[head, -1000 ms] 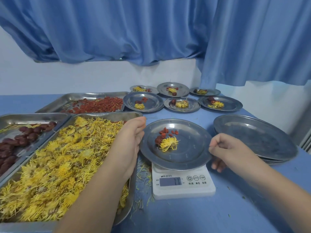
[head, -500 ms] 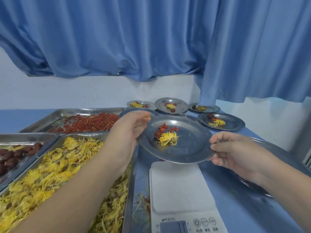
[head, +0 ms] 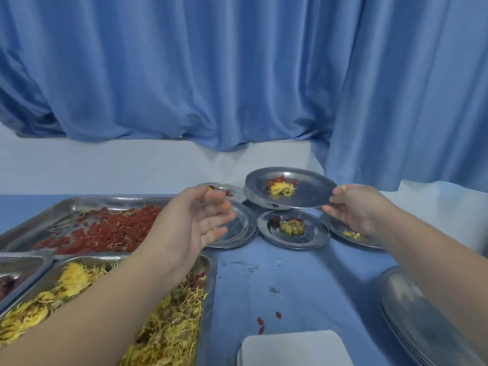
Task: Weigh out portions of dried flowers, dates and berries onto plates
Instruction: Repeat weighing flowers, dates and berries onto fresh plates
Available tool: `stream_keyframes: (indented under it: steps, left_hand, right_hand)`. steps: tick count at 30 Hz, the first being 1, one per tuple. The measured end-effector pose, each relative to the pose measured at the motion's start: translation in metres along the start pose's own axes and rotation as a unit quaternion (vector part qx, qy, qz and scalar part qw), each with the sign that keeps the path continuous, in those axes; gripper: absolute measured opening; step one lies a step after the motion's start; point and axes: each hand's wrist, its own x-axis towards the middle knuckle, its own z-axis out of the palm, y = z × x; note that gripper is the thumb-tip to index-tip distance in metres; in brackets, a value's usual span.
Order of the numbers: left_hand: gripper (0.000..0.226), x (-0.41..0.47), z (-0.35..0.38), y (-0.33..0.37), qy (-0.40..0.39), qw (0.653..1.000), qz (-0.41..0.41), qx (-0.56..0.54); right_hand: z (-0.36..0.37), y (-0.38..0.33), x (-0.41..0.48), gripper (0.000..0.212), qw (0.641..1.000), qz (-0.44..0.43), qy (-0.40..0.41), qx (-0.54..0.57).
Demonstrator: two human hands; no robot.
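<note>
Gripped by only the right hand [head: 353, 207], left hand [head: 200, 220] released, the filled plate [head: 311, 192] could tip onto plates below.

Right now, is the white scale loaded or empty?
Empty. The scale shows a bare white top; the right hand holds the filled plate away over the back plates.

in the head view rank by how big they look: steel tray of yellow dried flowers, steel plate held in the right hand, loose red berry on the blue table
1. Steel tray of yellow dried flowers, though nearness to the camera enlarges it.
2. Steel plate held by the right hand.
3. Loose red berry.
</note>
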Motion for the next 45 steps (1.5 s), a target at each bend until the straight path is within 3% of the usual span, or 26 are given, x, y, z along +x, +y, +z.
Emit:
stream_keyframes:
  steps: [6, 20, 26, 32, 36, 39, 45]
  left_hand:
    - [0.031, 0.016, -0.002, -0.015, 0.006, 1.000, -0.026, -0.002]
    - [0.026, 0.010, 0.005, -0.027, 0.007, 0.999, -0.034, -0.018]
    - [0.023, 0.004, 0.008, -0.025, 0.002, 0.999, -0.027, -0.028]
    - [0.018, -0.005, 0.008, -0.028, 0.004, 0.999, -0.026, -0.025]
    - [0.014, -0.013, 0.006, -0.030, 0.011, 0.999, -0.027, -0.014]
    - [0.014, -0.020, 0.006, -0.030, 0.013, 0.999, -0.029, -0.011]
    - [0.013, -0.037, 0.007, -0.030, 0.018, 0.999, -0.035, -0.012]
  right_hand:
    - [0.012, 0.009, 0.034, 0.012, 0.998, 0.017, 0.054, 0.008]
    - [0.013, 0.059, 0.029, 0.023, 0.993, 0.082, 0.082, -0.003]
    - [0.013, 0.060, 0.027, 0.015, 0.992, 0.102, 0.060, -0.050]
    - [0.014, 0.062, 0.026, 0.023, 0.987, 0.118, 0.050, -0.093]
    - [0.015, 0.056, 0.015, 0.006, 0.978, 0.143, 0.030, -0.150]
    - [0.017, 0.056, 0.007, 0.008, 0.974, 0.147, 0.008, -0.173]
    - [0.021, 0.051, -0.009, 0.009, 0.976, 0.150, -0.012, -0.158]
